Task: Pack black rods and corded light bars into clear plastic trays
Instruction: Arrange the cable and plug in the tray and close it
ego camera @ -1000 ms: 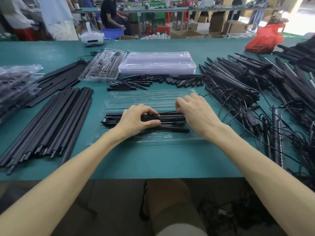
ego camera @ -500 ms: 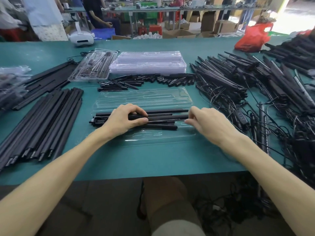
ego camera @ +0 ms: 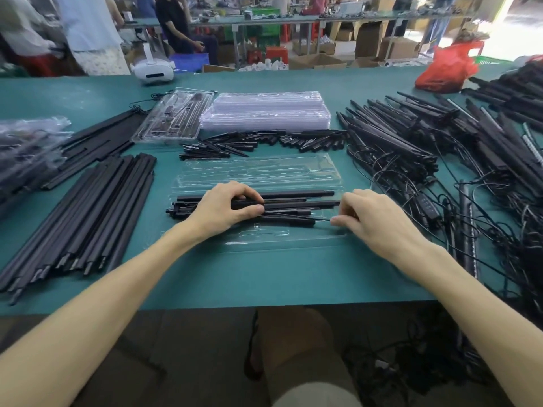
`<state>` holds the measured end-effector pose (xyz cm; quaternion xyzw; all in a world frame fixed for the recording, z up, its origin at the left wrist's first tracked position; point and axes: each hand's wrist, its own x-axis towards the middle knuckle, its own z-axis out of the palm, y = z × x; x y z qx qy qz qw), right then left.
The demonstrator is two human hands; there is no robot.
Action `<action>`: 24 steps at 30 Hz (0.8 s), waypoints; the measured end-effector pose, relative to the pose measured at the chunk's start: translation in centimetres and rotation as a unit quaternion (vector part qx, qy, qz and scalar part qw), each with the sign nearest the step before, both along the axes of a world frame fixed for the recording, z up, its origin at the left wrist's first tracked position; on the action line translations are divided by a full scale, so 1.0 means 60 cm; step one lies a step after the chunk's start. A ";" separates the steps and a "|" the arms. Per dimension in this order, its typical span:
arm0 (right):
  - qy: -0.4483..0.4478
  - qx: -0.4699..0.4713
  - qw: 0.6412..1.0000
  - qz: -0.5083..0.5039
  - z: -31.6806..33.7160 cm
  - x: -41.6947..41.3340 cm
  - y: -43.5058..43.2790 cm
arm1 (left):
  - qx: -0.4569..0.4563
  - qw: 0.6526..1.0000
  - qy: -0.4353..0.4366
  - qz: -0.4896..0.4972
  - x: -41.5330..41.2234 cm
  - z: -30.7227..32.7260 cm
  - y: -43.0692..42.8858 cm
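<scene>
An open clear plastic tray [ego camera: 282, 239] lies in front of me on the green table, its lid half [ego camera: 258, 171] folded back behind it. Several black rods [ego camera: 293, 201] lie lengthwise in the tray. My left hand [ego camera: 226, 207] curls over their left part, thumb and fingers gripping the bundle. My right hand [ego camera: 367, 218] sits at the tray's right end, fingertips pinching a thin black cord [ego camera: 321, 219] that runs from the frontmost rod.
Long black rods [ego camera: 85, 218] lie piled at the left. Corded light bars [ego camera: 440, 160] with tangled cables fill the right side. Behind the tray are short black pieces [ego camera: 264, 141], a stack of empty trays [ego camera: 264, 110] and one packed tray [ego camera: 173, 118].
My right hand has slid from on top of the rods to the tray's right end and pinched the thin cord. My left hand has stayed on the bundle.
</scene>
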<state>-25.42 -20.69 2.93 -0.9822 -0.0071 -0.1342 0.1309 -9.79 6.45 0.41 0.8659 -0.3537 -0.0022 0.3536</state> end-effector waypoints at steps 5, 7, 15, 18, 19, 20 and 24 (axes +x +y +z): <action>0.007 0.009 1.000 0.001 -0.004 0.000 0.000 | 0.003 1.000 -0.023 0.003 0.003 -0.005 -0.001; 0.010 0.013 1.000 0.007 -0.006 -0.001 -0.002 | 0.004 1.000 -0.019 0.003 0.004 -0.007 -0.001; 0.010 0.100 0.995 0.015 0.009 -0.013 -0.033 | -0.001 1.000 -0.015 0.012 0.002 -0.007 -0.005; -0.030 0.123 0.992 -0.021 0.021 -0.017 -0.051 | 0.005 1.000 -0.020 0.021 0.001 -0.006 -0.006; -0.039 0.129 0.990 -0.036 0.023 -0.018 -0.057 | 0.009 0.999 -0.024 0.023 0.001 -0.005 -0.006; -0.048 0.137 0.988 -0.051 0.025 -0.019 -0.063 | 0.014 0.999 -0.028 0.025 0.000 -0.005 -0.007; -0.062 0.153 0.980 -0.109 0.023 -0.022 -0.078 | 0.024 0.999 -0.034 0.035 -0.003 -0.003 -0.009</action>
